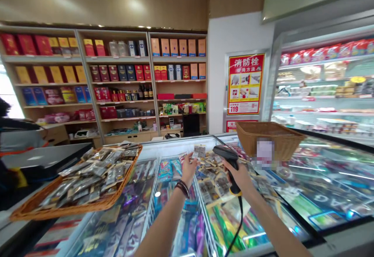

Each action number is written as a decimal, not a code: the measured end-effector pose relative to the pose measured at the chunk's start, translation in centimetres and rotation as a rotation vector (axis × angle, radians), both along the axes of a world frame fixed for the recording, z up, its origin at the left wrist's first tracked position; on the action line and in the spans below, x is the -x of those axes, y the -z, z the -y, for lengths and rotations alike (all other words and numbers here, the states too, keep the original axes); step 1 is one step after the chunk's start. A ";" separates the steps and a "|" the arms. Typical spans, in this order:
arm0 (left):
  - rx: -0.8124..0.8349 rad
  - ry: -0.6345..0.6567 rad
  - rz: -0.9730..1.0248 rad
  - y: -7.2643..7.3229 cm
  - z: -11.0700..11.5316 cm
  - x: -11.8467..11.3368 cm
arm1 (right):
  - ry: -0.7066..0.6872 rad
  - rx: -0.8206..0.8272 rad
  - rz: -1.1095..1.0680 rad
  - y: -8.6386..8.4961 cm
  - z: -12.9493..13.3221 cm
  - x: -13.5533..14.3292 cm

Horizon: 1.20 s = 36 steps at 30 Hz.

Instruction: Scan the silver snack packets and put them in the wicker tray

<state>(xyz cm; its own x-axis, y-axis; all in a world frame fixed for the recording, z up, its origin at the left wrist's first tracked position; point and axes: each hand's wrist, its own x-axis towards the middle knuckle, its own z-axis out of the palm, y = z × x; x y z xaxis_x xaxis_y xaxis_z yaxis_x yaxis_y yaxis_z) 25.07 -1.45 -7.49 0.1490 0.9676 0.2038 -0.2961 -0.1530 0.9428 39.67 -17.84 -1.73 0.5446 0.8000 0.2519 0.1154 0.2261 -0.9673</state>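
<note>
Near the middle of the head view, my left hand (189,167) wears a dark beaded bracelet and pinches a small clear packet (199,151) by its edge. My right hand (239,175) is wrapped round the handle of a black barcode scanner (226,155), whose head faces left toward the packet. A black cable (241,218) hangs from the scanner's base. Below both hands, a chest freezer (154,144) shows colourful wrapped goods, with many small packets (207,188) under and beside the scanner. What the packet contains is too small to tell.
An orange wicker tray (128,181) piled with similar packets stands at the left. Behind the right hand is a brown basket (271,136) with a blurred label. Shelves (122,81) of boxes line the back wall. Part of a person (17,140) shows at the far left.
</note>
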 end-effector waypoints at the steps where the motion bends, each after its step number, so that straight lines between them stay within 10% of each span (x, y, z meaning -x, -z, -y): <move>1: -0.001 0.030 0.007 0.0 0.5 -1.7 | 0.025 -0.002 0.001 -0.1 0.6 -0.8; 6: -0.154 0.185 -0.108 0.5 3.2 -7.3 | 0.114 -0.010 0.005 0.0 3.1 -3.2; 11: -0.515 0.127 -0.419 0.6 5.0 -6.0 | 0.136 0.014 0.036 0.3 3.8 -3.2; 16: -0.633 0.016 -0.519 -0.7 4.1 1.3 | 0.050 -0.021 0.030 1.2 1.7 -0.4; 25: -0.624 -0.441 -0.955 -3.9 1.8 21.1 | -0.316 0.028 0.037 2.0 -4.3 11.2; 31: -0.338 -0.766 -1.124 -5.5 1.9 31.8 | -0.495 0.026 0.077 1.0 -6.6 18.7; 36: 0.012 -0.805 -1.216 -5.0 2.0 34.7 | -0.532 -0.019 0.080 1.9 -7.9 22.9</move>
